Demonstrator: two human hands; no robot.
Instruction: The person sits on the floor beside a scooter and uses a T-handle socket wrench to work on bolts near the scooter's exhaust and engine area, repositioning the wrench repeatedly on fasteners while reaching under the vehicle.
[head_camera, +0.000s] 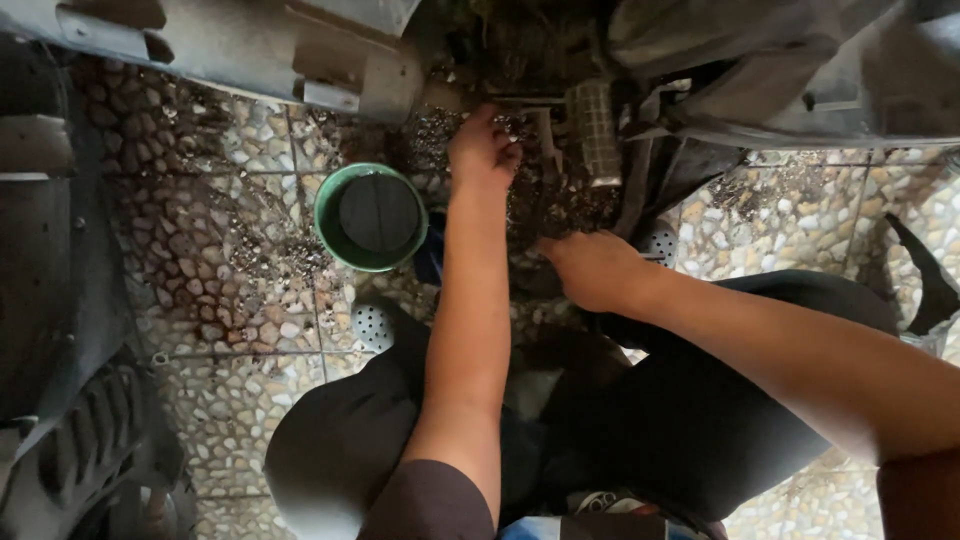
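Left hand (483, 150) reaches forward under the motorbike underside (560, 60), fingers curled around a small dark part there; what exactly it grips cannot be told. Right hand (592, 268) lies lower, fingers folded downward into the shadowed, dirt-caked area beside the ribbed metal footpeg (595, 130); whether it holds anything cannot be told. One green bowl (370, 217) with a dark round insert stands on the pebble-pattern tile floor (240, 270), just left of the left forearm. One grey exhaust pipe (300, 55) runs above the bowl. Two perforated sandal tips (372, 325) show near the knees.
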